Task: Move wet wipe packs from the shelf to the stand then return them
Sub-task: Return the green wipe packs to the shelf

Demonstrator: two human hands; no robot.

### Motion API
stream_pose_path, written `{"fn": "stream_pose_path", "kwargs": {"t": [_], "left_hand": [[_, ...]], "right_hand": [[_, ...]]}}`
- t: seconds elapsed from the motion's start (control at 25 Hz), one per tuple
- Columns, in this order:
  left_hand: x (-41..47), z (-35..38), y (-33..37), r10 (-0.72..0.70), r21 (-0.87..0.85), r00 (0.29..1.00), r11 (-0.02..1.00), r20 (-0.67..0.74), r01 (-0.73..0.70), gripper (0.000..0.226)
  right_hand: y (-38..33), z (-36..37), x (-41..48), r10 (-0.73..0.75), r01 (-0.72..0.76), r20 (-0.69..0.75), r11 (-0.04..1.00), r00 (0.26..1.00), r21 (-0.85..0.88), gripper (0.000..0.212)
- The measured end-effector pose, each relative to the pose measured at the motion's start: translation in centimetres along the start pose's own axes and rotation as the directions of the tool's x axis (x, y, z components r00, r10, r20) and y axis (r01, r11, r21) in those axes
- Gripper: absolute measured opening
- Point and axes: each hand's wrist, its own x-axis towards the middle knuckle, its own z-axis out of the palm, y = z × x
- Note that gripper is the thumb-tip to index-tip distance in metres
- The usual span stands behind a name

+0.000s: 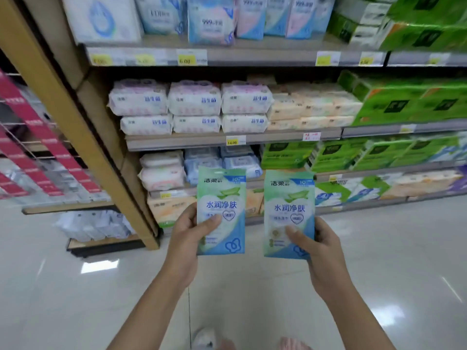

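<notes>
Shop aisle, glossy floor shining. Left grip pinching left wet wipe pack, thumb across front; right grip clasping right wet wipe pack likewise. Both packs standing upright, side by side, apart, hovering before shelf, tissue bundles filling it.

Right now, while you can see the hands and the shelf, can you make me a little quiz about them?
1. True or false: the left hand grips the left wipe pack, and the right hand grips the right wipe pack.
2. What colour are the big packs at the right end of the shelf? A red, B green, C black.
3. Fill in: the two wipe packs are ___ (touching or apart).
Key: 1 true; 2 B; 3 apart.
</notes>
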Motion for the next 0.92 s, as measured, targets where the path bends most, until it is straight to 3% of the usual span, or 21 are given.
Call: {"fn": "stream_pose_path", "kwargs": {"t": [0.08, 0.2, 0.32, 0.48, 0.64, 0.8, 0.92], "left_hand": [[3.8, 1.2, 2.8, 0.032, 0.006, 0.999, 0.999, 0.02, -0.033, 0.045], [9.2, 3.3, 5.6, 0.062, 0.0, 0.998, 0.998, 0.026, -0.062, 0.049], [14.3, 6.2, 6.8, 0.093, 0.0, 0.995, 0.996, 0.021, -0.093, 0.052], [21.2, 11.9, 8.2, 0.164, -0.014, 0.986, 0.986, -0.028, -0.165, 0.044], [26.6, 17.1, 10.9, 0.243, -0.024, 0.97, 0.97, -0.009, -0.243, 0.05], [31.1, 19.8, 13.2, 0.31, -0.041, 0.95, 0.95, 0.022, -0.309, 0.047], [34.0, 20.6, 14.6, 0.33, -0.071, 0.943, 0.943, 0.048, -0.326, 0.047]], "right_hand": [[-1.9, 1.3, 3.7, -0.03, 0.03, 0.008, 0.999, 1.0, 0.019, 0.038], [-4.7, 2.5, 9.4, -0.074, 0.073, 0.032, 0.997, 0.997, 0.037, 0.062], [-7.0, 2.8, 15.7, -0.116, 0.109, 0.081, 0.99, 0.99, 0.084, 0.07], [-10.8, 2.0, 24.2, -0.16, 0.153, 0.159, 0.987, 0.974, 0.057, 0.062], [-15.6, 0.9, 31.7, -0.195, 0.191, 0.187, 0.981, 0.963, 0.037, 0.027], [-18.7, 0.9, 36.9, -0.247, 0.243, 0.181, 0.969, 0.952, 0.043, 0.037], [-20.2, 1.8, 39.7, -0.278, 0.271, 0.212, 0.961, 0.937, 0.064, 0.06]]}}
